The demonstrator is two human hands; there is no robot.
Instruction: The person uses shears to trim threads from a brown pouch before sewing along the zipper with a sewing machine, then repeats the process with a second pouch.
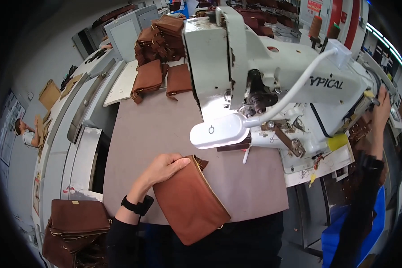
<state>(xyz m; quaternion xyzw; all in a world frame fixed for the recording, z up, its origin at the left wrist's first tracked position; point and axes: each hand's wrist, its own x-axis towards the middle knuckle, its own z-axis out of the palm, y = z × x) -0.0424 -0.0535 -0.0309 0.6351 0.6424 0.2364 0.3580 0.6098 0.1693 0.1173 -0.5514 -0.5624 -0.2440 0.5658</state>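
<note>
So we had our left hand (167,169) on the top corner of a brown leather zip pouch (190,205), thumb pressed flat on the face and the other fingers mostly hidden. The pouch sat tilted over the near edge of the grey-brown surface (147,125), lower end sticking out past it toward us, with the gold zipper (212,190) running down its right side. Our right hand (381,109) was way out by the far right end of the white sewing machine (295,67); honestly can't tell if it was gripping anything there. A white gooseneck lamp (219,131) hung in front of the machine head, just beyond our pouch. More brown pouches were piled at the back left (149,76), plus another stack (78,219) low on our left. Two thread spools (316,27), orange-brown and green, stood behind the machine.
</note>
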